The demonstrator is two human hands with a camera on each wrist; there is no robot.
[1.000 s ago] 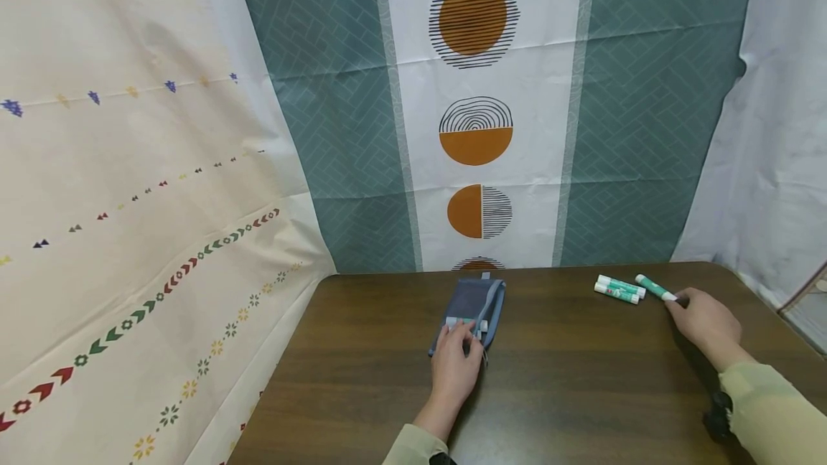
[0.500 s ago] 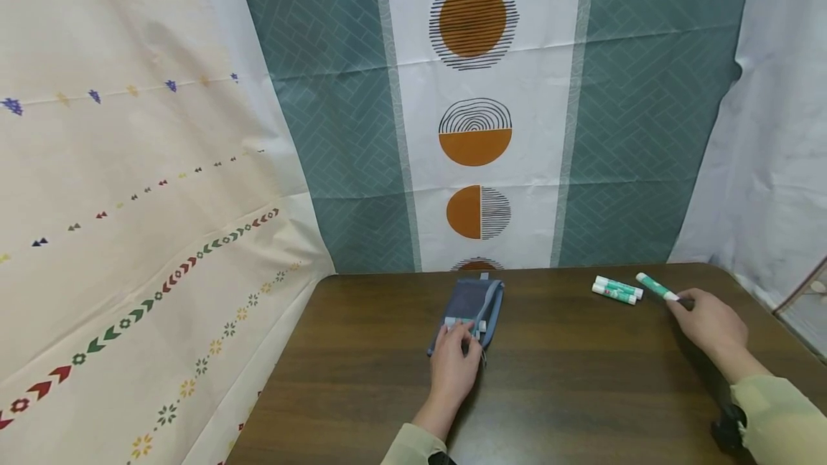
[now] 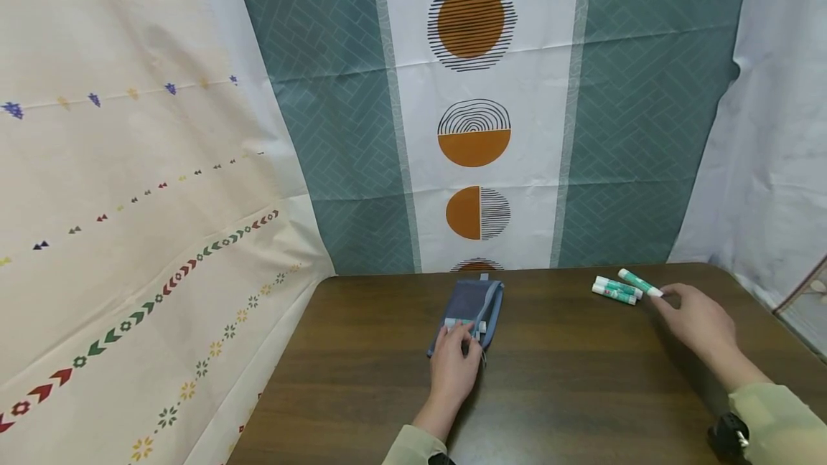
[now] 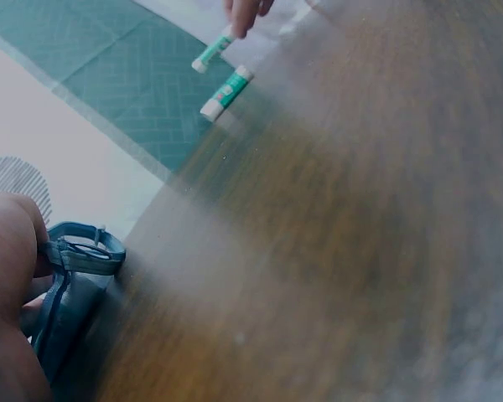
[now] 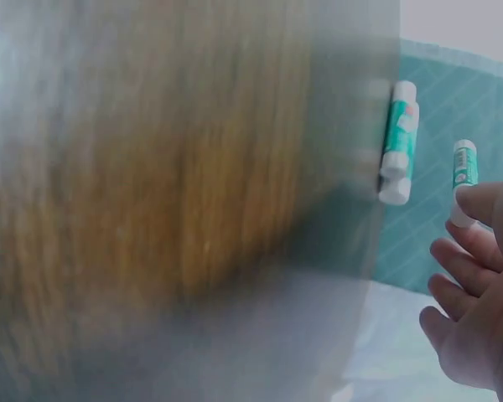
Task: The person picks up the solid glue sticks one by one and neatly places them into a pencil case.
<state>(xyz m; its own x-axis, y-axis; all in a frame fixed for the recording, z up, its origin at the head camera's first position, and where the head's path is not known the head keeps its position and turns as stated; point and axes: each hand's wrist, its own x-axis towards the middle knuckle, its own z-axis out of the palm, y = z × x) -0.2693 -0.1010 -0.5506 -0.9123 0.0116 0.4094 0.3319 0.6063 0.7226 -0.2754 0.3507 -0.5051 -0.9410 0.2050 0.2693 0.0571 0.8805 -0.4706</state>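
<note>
Right grip (image 3: 699, 323), clamped on one end of a green-and-white cylindrical tube (image 3: 638, 281), holds it above the table (image 3: 555, 386); left grip (image 3: 454, 368) pinches a blue fabric pouch (image 3: 466, 298), probably best held steady.

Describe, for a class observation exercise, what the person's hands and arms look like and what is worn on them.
The left hand and right hand are ungloved. Both arms wear pale yellow-green sleeves. At the right cuff sits a rounded black device with a small shiny spot; a black item at the left cuff is mostly cut off.
</note>
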